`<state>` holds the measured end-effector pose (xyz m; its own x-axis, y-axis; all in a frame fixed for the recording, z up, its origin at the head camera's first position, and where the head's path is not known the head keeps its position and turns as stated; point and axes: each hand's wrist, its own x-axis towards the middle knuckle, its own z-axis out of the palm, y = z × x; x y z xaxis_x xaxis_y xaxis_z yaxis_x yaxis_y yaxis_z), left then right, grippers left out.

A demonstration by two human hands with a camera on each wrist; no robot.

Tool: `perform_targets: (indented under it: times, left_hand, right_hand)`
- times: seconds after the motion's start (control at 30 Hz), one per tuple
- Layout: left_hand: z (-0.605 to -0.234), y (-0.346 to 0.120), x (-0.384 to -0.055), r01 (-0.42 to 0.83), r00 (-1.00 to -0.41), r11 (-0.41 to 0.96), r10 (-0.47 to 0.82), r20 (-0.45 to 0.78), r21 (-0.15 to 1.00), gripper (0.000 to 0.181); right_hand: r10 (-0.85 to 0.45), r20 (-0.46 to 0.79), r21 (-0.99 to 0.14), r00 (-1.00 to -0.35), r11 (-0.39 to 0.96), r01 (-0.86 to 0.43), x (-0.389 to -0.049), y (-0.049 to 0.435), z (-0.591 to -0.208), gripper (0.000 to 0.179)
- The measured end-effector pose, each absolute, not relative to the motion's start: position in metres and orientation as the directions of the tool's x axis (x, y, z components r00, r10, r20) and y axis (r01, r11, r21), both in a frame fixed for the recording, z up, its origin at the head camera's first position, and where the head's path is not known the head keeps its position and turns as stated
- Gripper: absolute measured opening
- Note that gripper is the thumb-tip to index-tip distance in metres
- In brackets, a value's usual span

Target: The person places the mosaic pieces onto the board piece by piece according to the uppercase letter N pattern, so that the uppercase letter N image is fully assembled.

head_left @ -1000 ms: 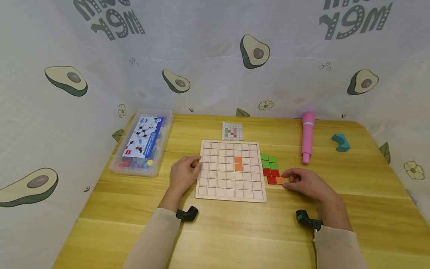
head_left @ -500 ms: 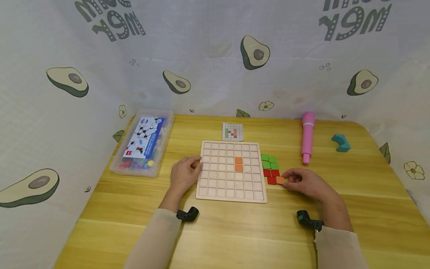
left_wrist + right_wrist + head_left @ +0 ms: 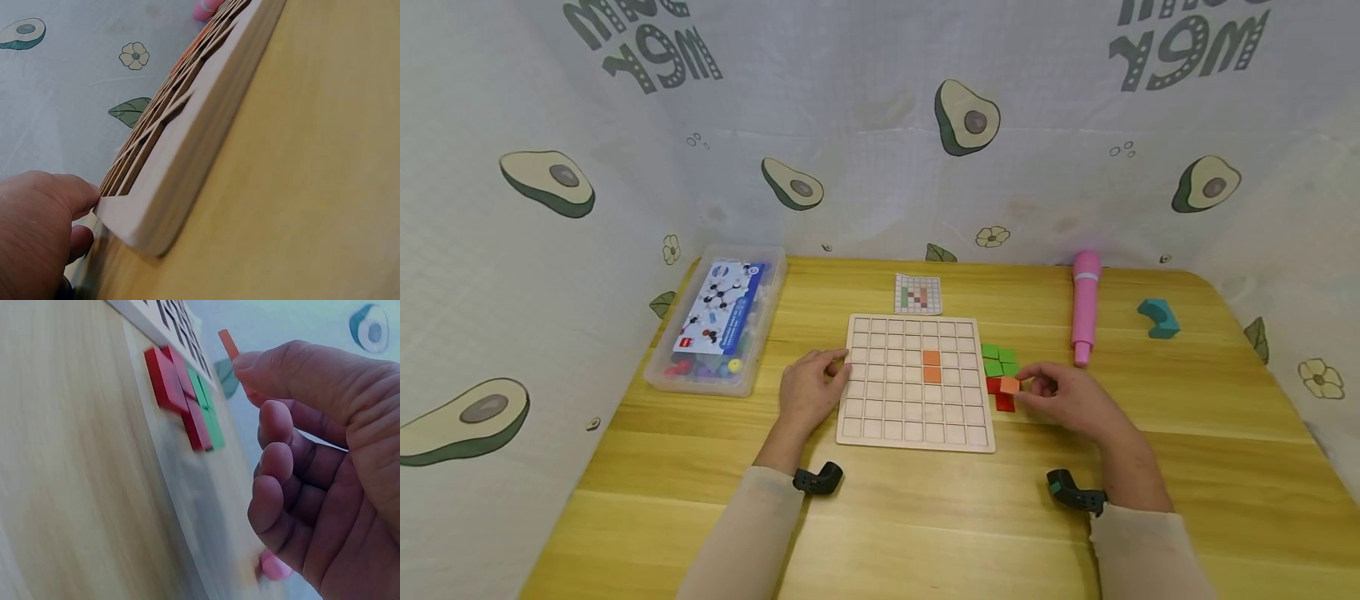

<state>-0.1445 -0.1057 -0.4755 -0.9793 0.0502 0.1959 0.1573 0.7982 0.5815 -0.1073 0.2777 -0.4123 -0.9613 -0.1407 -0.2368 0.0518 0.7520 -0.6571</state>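
A pale wooden grid board (image 3: pixel 868 429) lies flat, with two orange tiles (image 3: pixel 932 366) in its cells, one above the other. My left hand (image 3: pixel 808 387) rests at its left side, thumb and finger touching the edge; the left wrist view shows the thumb (image 3: pixel 78 194) against the board's corner. My right hand (image 3: pixel 1071 400) pinches an orange tile (image 3: pixel 1010 386) between thumb and finger, raised over the red tiles (image 3: pixel 1004 403). In the right wrist view, that tile is tilted on edge, clear of the tabletop. Several green tiles (image 3: pixel 1000 360) lie beside the board's right edge.
A small card with a coloured grid pattern (image 3: pixel 917 294) lies behind the board. At the left stands a clear plastic box (image 3: pixel 741 379) of coloured pieces. A pink microphone-shaped object (image 3: pixel 1085 308) and a teal arch-shaped block (image 3: pixel 1160 318) lie at the far right.
My right hand has lifted the orange tile from beside the red tile and moved it up and left, over the red tiles. The left hand and board stay put.
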Motion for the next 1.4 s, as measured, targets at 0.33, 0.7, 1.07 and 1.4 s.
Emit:
perform_targets:
  times: [0.33, 0.7, 1.07, 1.4]
  left_hand:
    - [-0.474, -0.106, -0.144, 0.157, -0.980, 0.792, 0.052, 0.191, 0.590, 0.030]
    - [-0.476, -0.106, -0.145, 0.170, -0.976, 0.796, 0.054, 0.210, 0.581, 0.031]
    - [-0.479, -0.107, -0.146, 0.172, -0.975, 0.799, 0.054, 0.216, 0.576, 0.031]
    - [-0.480, -0.107, -0.146, 0.176, -0.974, 0.797, 0.055, 0.220, 0.578, 0.030]
  right_hand:
    - [-0.191, -0.180, -0.638, -0.965, 0.769, -0.033, -0.112, 0.255, -0.414, 0.029]
    - [-0.272, -0.161, -0.638, -0.949, 0.762, -0.110, -0.112, 0.228, -0.414, 0.027]
    - [-0.309, -0.194, -0.606, -0.931, 0.784, -0.134, -0.119, 0.205, -0.413, 0.023]
    - [-0.309, -0.232, -0.582, -0.922, 0.804, -0.122, -0.129, 0.190, -0.416, 0.020]
